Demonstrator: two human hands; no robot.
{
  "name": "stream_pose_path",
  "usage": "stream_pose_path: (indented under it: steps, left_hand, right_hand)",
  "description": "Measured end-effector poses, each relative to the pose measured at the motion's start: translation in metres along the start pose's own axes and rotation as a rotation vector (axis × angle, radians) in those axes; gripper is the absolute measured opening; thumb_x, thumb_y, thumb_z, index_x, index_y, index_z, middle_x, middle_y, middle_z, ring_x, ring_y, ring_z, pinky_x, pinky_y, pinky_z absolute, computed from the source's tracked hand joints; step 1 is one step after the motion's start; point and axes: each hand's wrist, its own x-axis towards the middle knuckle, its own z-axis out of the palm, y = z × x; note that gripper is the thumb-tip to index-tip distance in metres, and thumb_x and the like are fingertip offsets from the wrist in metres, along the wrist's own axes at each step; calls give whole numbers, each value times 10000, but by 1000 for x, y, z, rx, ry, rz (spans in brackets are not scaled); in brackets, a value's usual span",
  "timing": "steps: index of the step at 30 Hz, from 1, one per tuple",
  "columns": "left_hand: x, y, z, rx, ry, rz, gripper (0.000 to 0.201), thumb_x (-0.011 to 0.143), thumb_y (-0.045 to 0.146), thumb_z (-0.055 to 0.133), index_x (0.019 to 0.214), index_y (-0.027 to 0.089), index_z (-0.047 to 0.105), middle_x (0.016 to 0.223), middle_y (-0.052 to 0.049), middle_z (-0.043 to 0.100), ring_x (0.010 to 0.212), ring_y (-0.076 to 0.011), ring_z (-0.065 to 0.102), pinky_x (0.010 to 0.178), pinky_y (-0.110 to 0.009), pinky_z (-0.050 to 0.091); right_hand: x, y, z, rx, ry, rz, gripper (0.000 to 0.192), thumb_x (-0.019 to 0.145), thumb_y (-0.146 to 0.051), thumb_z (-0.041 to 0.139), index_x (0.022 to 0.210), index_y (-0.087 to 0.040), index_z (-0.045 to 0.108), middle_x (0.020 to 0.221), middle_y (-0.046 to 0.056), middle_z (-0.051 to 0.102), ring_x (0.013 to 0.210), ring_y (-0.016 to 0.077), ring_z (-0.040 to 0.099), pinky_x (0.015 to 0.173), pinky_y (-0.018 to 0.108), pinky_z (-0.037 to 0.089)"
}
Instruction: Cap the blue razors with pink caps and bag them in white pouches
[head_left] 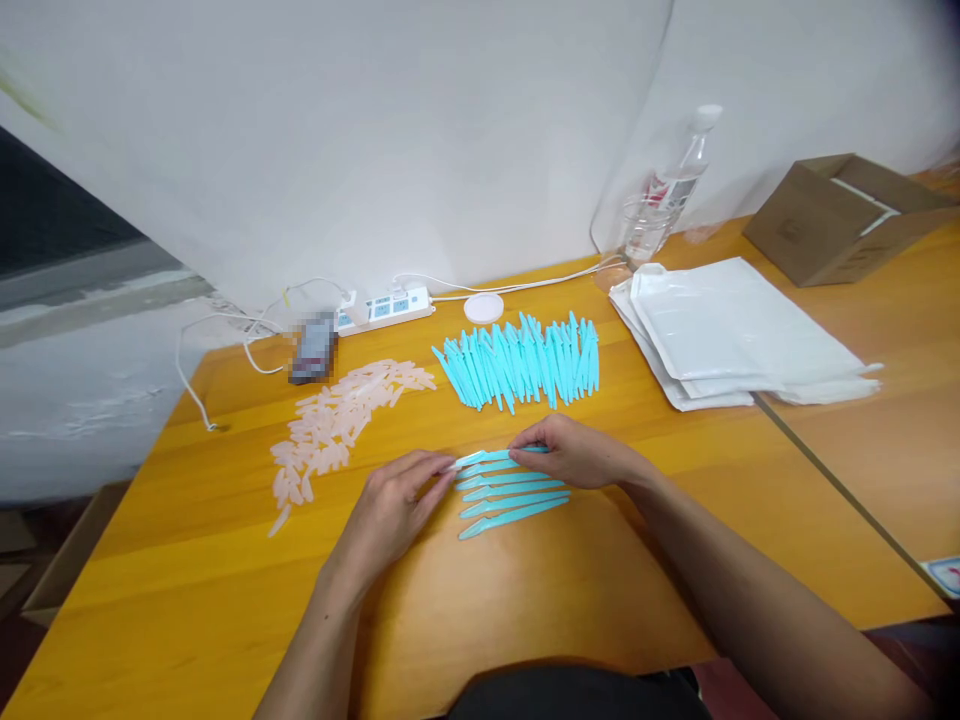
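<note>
Teal razor point(491, 457), topmost of a neat row point(510, 495) at table point(187, 580) centre, is pinched endwise by left hand point(397, 505) and right hand point(574, 452), likely for alignment; teal pile point(521, 362) at 12 o'clock, clear caps point(337, 420) at 10.

left hand point(394, 505): bare; no glove, ring or watch visible.
right hand point(574, 452): bare; no glove, ring or watch visible.
forearms: uncovered along their whole visible length; no sleeve or cuff in view.
wrists: no band or strap.
garment point(577, 692): dark fabric at bottom edge; type cannot be told.
</note>
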Motion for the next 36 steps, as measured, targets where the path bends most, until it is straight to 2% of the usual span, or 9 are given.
stream_pose_path:
  steps: [4, 8, 15, 18, 21, 24, 27, 32, 36]
  left_hand:
    - [-4, 14, 5, 49, -19, 35, 207, 993, 263, 578, 1153, 225, 704, 1059, -71, 758, 952, -186, 717, 868, -302, 565]
    - [-34, 33, 10, 63, 10, 23, 223, 963, 241, 626, 1170, 268, 700, 1212, -92, 705, 1121, -234, 664, 937, -387, 547]
    - [-69, 49, 38, 159, 90, -29, 276, 916, 209, 682, 1169, 317, 685, 1364, -103, 622, 1274, -322, 549, 969, -546, 475]
    - [-68, 51, 20, 173, 244, -102, 358, 903, 252, 703, 1245, 340, 642, 1356, -102, 614, 1245, -322, 567, 995, -570, 466]
    - [-69, 50, -16, 188, 427, -227, 307, 908, 261, 688, 1195, 365, 663, 1254, -60, 648, 1157, -288, 621, 1024, -538, 483]
    - [-72, 33, -49, 255, 576, -323, 193, 913, 283, 674, 1102, 314, 699, 1170, -40, 669, 1067, -257, 661, 1027, -497, 502]
    - [-82, -7, -62, 341, 580, -439, 184, 932, 362, 645, 1058, 252, 721, 1145, -55, 686, 1057, -251, 674, 1007, -460, 527]
    - [-111, -78, -61, 502, 326, -716, 351, 933, 496, 561, 1040, 222, 754, 1181, -91, 709, 1036, -311, 702, 880, -466, 578]
    - [-127, -99, -59, 485, 190, -770, 372, 923, 495, 533, 1065, 233, 755, 1203, -87, 714, 1053, -310, 706, 883, -443, 576]
  right_hand:
    - [-8, -8, -2, -19, -49, -44, 377, 942, -383, 453, 622, -198, 379, 646, -47, 284, 603, 100, 247, 543, 247, 218]
    - [-22, -9, -16, 12, -130, -50, 403, 953, -437, 479, 634, -191, 469, 624, -50, 326, 573, 97, 262, 530, 250, 229]
    - [-20, 9, -27, -157, 302, 108, 389, 931, -471, 494, 711, -180, 631, 586, -46, 374, 561, 108, 318, 529, 252, 237]
    - [-17, 12, -28, -230, 473, 216, 414, 914, -493, 509, 687, -179, 657, 565, -25, 473, 552, 120, 397, 539, 261, 281]
    - [-11, 11, -33, -343, 614, 324, 371, 896, -478, 553, 718, -193, 708, 592, 10, 600, 570, 147, 493, 580, 274, 337]
    - [7, 10, -40, -460, 662, 388, 304, 892, -456, 598, 843, -206, 764, 728, 45, 718, 691, 192, 618, 671, 285, 403]
    - [36, 11, -41, -545, 651, 433, 325, 904, -466, 611, 983, -196, 774, 926, 95, 772, 890, 247, 680, 790, 311, 448]
    - [75, 17, -36, -618, 592, 534, 369, 904, -429, 608, 1073, -134, 752, 1076, 188, 751, 1051, 313, 676, 864, 359, 475]
    - [83, 19, -39, -582, 567, 581, 283, 881, -328, 590, 985, -123, 755, 1029, 193, 756, 1010, 307, 696, 844, 353, 485]
